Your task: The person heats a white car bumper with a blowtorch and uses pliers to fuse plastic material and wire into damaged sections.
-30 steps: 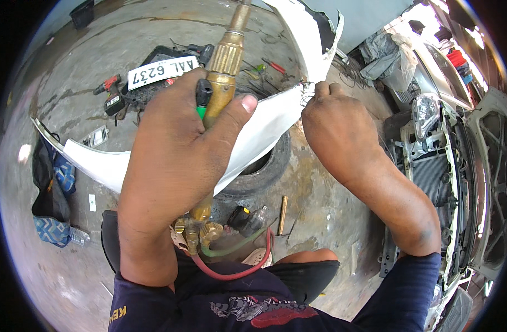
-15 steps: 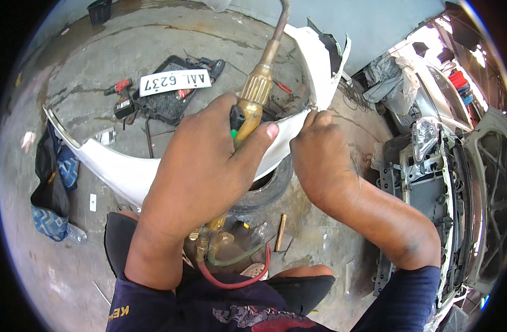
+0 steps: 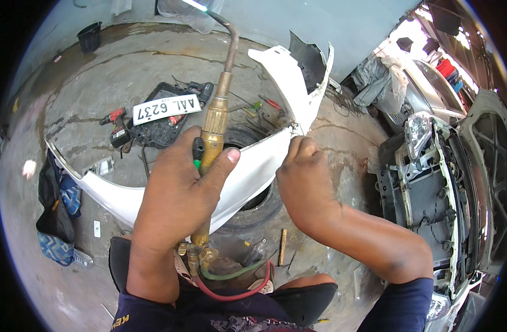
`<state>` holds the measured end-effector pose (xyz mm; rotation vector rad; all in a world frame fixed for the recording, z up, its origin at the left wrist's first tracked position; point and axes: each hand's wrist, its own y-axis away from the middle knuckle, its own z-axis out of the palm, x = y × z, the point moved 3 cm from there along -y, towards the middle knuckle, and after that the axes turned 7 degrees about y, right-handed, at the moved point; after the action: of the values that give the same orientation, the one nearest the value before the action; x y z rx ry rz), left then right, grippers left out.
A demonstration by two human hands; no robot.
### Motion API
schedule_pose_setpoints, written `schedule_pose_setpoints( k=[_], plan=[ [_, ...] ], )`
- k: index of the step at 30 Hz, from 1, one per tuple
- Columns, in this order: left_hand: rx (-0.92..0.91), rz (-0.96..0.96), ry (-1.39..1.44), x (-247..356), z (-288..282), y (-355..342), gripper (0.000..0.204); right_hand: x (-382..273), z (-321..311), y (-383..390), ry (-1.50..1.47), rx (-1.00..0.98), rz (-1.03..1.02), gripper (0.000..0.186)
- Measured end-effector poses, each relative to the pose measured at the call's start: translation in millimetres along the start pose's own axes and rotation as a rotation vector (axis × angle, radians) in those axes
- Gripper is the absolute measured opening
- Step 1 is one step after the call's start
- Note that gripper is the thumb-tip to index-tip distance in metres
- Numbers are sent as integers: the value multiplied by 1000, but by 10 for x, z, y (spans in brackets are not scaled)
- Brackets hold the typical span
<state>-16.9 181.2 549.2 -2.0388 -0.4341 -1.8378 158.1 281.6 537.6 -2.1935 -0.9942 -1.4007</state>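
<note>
In my left hand is a brass gas torch, with its bent tip pointing up and away. A bright flame burns at the tip, well apart from the white car fender. My right hand is closed, its fingertips right at the fender's damaged joint. Whatever those fingers pinch is hidden; a thin dark line shows beside the wrist. The fender lies across a black tire in front of me. Red hose and green hose run from the torch's lower end.
A number plate lies on a black plastic part, beside a red cordless drill. A hammer is on the floor near me. At right stands a car front with exposed radiator. A black bucket stands by the wall.
The torch has moved left and toward me, away from the joint, and its lit tip has come into view. My right hand stays closed at the fender's joint; the view has shifted slightly.
</note>
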Motion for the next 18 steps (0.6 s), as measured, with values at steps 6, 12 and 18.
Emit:
schedule_pose_setpoints(
  k=[6,12,18],
  plan=[
    [39,-35,58,31,10,-2,44,180,411,752,-565,118,103,53],
    [121,-11,28,24,110,26,39,-370,1703,1304,-1132,-165,544,56],
    [200,46,-40,62,212,93,47,-1771,3332,1743,-1322,-506,748,56]
  ],
)
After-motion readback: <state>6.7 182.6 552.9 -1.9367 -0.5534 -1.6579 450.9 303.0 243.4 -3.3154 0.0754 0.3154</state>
